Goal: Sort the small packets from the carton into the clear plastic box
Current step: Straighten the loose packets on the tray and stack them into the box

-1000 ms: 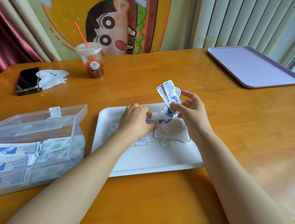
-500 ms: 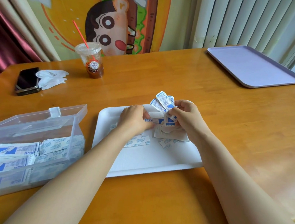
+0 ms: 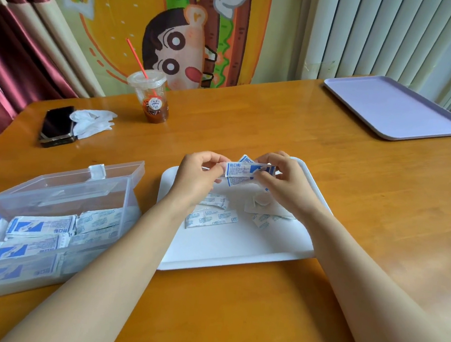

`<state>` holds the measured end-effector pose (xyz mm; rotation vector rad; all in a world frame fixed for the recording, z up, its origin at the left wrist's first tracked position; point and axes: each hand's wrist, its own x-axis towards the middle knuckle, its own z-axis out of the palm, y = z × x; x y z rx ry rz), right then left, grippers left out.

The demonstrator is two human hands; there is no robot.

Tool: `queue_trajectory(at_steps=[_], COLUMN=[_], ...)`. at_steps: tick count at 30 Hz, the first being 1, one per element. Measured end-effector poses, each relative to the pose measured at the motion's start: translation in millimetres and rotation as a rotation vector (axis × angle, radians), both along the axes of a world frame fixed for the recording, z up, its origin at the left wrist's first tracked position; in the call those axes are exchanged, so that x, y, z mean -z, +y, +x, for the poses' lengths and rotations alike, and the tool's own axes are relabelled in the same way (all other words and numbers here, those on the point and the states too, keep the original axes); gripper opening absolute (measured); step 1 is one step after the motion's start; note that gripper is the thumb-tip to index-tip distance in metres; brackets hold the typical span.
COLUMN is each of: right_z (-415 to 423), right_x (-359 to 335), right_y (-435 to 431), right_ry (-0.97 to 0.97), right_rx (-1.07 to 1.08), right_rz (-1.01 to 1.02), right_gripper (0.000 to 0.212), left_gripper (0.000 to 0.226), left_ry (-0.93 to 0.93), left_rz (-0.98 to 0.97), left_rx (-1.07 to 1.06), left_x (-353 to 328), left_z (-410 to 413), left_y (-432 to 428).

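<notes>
Pinching blue-and-white paper packets (image 3: 250, 170) over the white rectangular tray (image 3: 239, 250), the left hand (image 3: 199, 177) and right hand (image 3: 285, 186) likely square them for the clear plastic box (image 3: 21, 279) beside it.

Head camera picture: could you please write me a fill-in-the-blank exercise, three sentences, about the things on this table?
1. The left hand and the right hand hold packets above the ____ tray.
2. The clear box lies on the ____ side of that tray.
3. The cup has a ____ straw.
Missing words: white; left; red.
</notes>
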<state>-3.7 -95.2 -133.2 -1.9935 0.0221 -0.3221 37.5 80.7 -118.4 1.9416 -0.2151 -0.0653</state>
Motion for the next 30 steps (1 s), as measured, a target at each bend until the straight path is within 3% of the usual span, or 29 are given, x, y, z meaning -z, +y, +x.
queue_trajectory(at_steps=[5, 10, 20, 26, 30], right_z=[2, 4, 2, 5, 5], right_x=[-4, -8, 5, 13, 14], right_y=[4, 11, 15, 17, 17], right_ry=[-0.054, -0.153, -0.026, -0.002, 0.022], right_rx=[-0.061, -0.017, -0.020, -0.063, -0.053], right_rz=[-0.186, -0.372, -0.494, -0.566, -0.562], right_gripper=[0.023, 0.028, 0.029, 0.026, 0.026], left_gripper=[0.020, 0.036, 0.028, 0.009, 0.006], left_ry=[0.082, 0.030, -0.278, -0.353, -0.422], left_rz=[-0.103, -0.047, 0.433, 0.365, 0.440], left_rx=[0.069, 0.001, 0.082, 0.071, -0.009], left_x=[2, 1, 17, 16, 17], left_z=[-7, -13, -18, -18, -13], left_y=[5, 8, 6, 3, 3])
